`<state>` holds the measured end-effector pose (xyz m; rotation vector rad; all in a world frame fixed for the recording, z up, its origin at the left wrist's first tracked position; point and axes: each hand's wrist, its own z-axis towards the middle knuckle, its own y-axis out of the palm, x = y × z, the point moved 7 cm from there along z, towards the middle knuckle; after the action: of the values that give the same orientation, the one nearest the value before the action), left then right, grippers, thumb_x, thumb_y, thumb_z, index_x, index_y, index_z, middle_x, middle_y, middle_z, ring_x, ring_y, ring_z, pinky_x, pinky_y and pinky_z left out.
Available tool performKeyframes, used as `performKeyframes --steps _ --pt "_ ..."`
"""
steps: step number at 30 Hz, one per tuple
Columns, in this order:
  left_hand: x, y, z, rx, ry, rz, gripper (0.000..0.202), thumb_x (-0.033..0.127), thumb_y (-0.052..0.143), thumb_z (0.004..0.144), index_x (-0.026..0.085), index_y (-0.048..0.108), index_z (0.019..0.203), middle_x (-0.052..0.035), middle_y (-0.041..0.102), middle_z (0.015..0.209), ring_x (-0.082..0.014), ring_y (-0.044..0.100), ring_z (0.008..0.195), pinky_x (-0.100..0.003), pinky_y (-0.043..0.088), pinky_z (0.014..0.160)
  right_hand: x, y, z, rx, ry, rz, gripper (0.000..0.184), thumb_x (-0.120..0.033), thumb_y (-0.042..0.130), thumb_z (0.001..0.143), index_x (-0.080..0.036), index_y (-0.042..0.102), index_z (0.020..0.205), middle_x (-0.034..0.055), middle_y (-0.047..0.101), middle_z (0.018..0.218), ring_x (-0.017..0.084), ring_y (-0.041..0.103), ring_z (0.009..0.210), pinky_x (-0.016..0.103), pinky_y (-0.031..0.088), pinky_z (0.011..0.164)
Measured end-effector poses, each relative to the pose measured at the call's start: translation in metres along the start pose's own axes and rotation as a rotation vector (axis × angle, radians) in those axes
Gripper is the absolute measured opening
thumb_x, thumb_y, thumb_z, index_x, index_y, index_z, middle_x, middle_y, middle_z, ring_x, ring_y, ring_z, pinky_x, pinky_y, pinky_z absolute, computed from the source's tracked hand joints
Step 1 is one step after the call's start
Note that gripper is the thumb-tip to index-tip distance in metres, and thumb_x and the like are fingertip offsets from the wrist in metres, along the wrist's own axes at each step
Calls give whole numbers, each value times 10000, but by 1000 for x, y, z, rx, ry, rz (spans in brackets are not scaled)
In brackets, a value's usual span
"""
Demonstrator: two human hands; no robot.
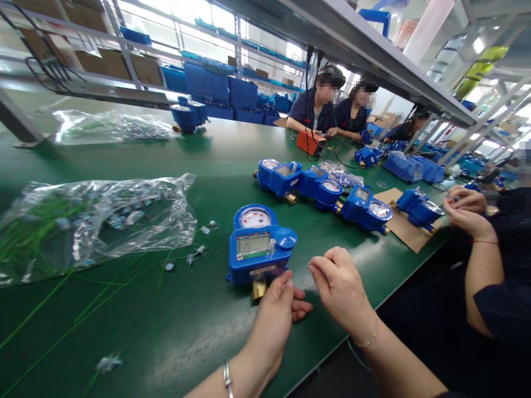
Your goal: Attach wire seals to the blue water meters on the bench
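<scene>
A blue water meter (259, 265) lies in front of me, with a round dial, a small display and a brass threaded end facing my side. My left hand (280, 309) is at its lower right corner, beside the brass end. Its fingers are loosely bent and apart, the thumb side close against the casing; I cannot tell whether it touches. To the right, clear of the meter, my right hand (342, 290) is closed in a pinch above the table edge. Whatever is between those fingertips is too small or hidden to make out.
Clear plastic bags (136, 215) with green wires and small seals lie left on the green table (186, 331). Loose seals (110, 362) are scattered nearby. More blue meters (323, 188) form a row behind. A co-worker's hands (468, 210) are at right; other people (315, 105) sit beyond.
</scene>
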<state>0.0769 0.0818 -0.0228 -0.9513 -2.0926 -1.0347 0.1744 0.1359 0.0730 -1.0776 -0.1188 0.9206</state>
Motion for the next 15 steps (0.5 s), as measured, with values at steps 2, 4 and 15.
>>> performKeyframes --steps 2,4,15 --pt "0 -1 0 -7 2 9 347 261 459 879 162 382 1203 2 549 749 -104 599 565 -212 446 532 0 1 1 -20 1 -11 142 -199 472 870 -183 611 846 46 463 784 178 439 772 316 398 701" --pt "-1 -1 1 -15 6 21 340 264 448 883 161 377 1200 0 551 747 -105 601 565 -210 442 527 0 1 2 -33 3 -23 143 -195 470 871 -179 609 845 47 464 784 177 434 770 314 392 699" --pt "-6 -6 4 -10 132 26 350 369 509 824 210 402 1117 0 578 757 -115 599 537 -222 460 510 -21 17 11 -110 -46 -3 154 -206 459 882 -171 601 836 47 473 790 175 422 775 302 371 700"
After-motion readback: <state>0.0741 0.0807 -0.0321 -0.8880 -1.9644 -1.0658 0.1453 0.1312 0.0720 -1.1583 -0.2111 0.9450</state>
